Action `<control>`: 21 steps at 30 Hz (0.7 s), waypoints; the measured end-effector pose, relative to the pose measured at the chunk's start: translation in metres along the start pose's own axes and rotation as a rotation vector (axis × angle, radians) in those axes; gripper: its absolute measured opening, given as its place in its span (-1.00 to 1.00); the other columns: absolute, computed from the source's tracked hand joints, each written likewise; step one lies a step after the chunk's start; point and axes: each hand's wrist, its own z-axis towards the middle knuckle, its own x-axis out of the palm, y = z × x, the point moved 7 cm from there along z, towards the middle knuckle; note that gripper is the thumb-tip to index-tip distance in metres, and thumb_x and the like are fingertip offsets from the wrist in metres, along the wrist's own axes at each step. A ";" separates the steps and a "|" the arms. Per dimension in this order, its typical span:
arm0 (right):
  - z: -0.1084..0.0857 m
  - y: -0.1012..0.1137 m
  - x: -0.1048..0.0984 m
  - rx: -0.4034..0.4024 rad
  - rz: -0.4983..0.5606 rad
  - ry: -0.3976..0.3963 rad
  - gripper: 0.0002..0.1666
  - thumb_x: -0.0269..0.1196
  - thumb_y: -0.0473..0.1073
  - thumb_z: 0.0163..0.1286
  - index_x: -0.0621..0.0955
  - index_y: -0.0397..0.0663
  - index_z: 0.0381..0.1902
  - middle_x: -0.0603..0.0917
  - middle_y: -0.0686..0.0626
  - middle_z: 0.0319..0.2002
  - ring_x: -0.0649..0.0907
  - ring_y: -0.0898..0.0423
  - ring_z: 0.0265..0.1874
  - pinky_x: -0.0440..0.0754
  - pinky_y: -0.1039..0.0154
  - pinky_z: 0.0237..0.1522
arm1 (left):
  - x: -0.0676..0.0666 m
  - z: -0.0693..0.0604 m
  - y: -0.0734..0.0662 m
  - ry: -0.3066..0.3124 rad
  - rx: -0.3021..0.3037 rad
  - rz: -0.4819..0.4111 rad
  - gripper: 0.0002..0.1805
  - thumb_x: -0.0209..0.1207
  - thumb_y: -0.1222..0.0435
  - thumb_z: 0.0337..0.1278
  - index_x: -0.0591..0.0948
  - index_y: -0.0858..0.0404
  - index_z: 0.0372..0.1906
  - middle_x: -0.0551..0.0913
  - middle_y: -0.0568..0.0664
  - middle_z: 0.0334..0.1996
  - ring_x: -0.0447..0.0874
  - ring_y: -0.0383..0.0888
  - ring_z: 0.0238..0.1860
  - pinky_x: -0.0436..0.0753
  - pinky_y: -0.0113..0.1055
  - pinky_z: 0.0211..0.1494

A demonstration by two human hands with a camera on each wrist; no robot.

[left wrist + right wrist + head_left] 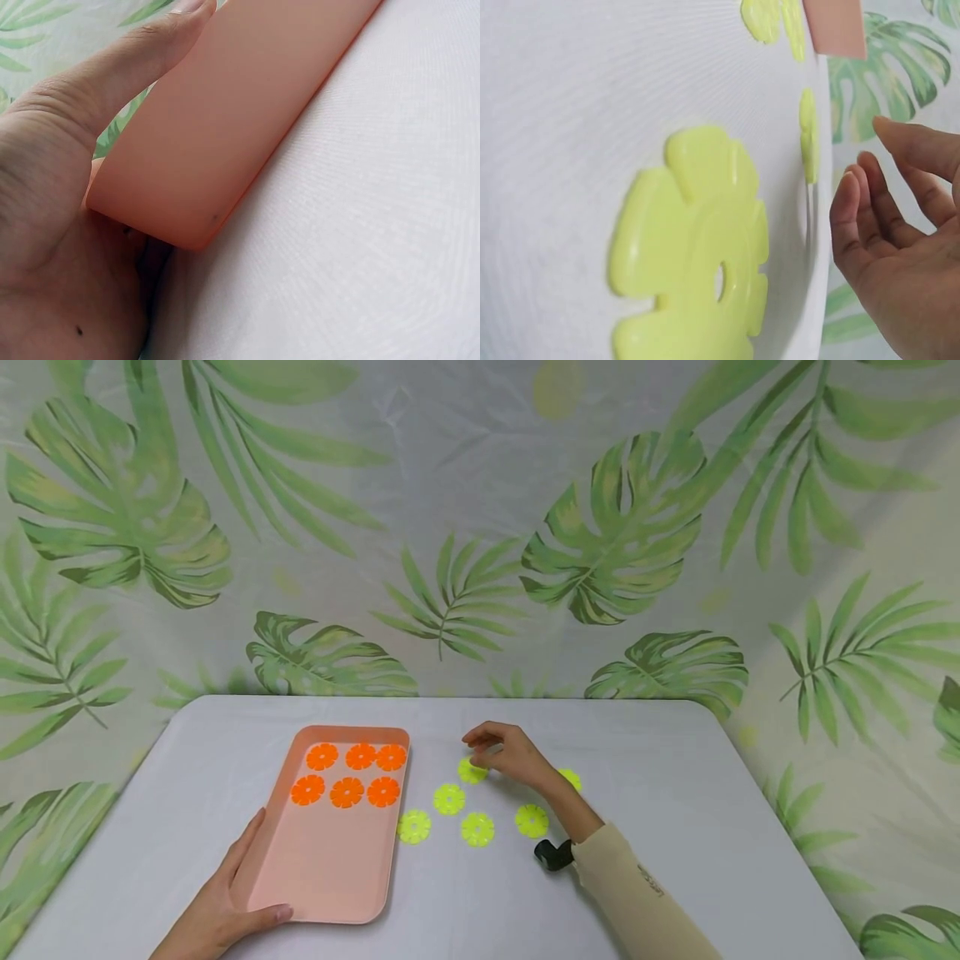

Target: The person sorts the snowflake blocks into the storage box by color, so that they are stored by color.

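Note:
A pink tray [322, 864] lies lengthwise on the table, left of the middle. My left hand [217, 897] grips its near left corner, thumb along the near edge and fingers by the left side; the left wrist view shows the thumb against the tray wall [225, 112]. Inside the tray, several orange flower-shaped discs [347, 792] lie in two rows at the far end. My right hand [517, 756] hovers over a yellow-green flower-shaped disc [471, 772], fingers loosely bent with nothing between them. In the right wrist view this hand [907, 247] is apart from the discs.
Several more yellow-green discs [477, 829] are spread on the white table [675, 860] right of the tray, one of them close to its right wall. Behind the table hangs a leaf-patterned cloth [465, 510]. A black strap piece [553, 855] sits at my right wrist.

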 end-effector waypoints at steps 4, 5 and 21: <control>-0.002 -0.003 0.000 0.022 -0.004 -0.012 -0.60 0.45 -0.29 0.34 0.70 -0.14 0.13 0.76 -0.15 0.11 0.70 -0.05 0.04 0.66 0.11 0.11 | 0.000 -0.001 0.001 -0.010 0.013 0.010 0.34 0.47 0.08 0.15 -0.36 -0.46 0.63 -0.11 0.17 0.72 0.05 -0.66 0.28 0.26 -0.69 0.04; -0.002 -0.005 0.000 0.029 -0.004 -0.013 -0.59 0.45 -0.30 0.33 0.71 -0.13 0.13 0.76 -0.14 0.11 0.69 -0.06 0.05 0.65 0.10 0.12 | 0.001 -0.001 0.001 -0.009 0.010 0.012 0.34 0.47 0.08 0.15 -0.36 -0.46 0.64 -0.10 0.17 0.72 0.06 -0.64 0.29 0.26 -0.69 0.03; -0.005 -0.009 0.008 0.030 -0.075 0.061 -0.48 0.54 -0.33 0.21 0.71 -0.16 0.15 0.72 -0.15 0.17 0.62 -0.09 0.13 0.62 0.23 0.09 | 0.001 0.000 0.000 -0.032 0.043 0.014 0.35 0.48 0.10 0.14 -0.35 -0.44 0.64 -0.09 0.18 0.71 0.10 -0.45 0.39 0.33 -0.55 0.15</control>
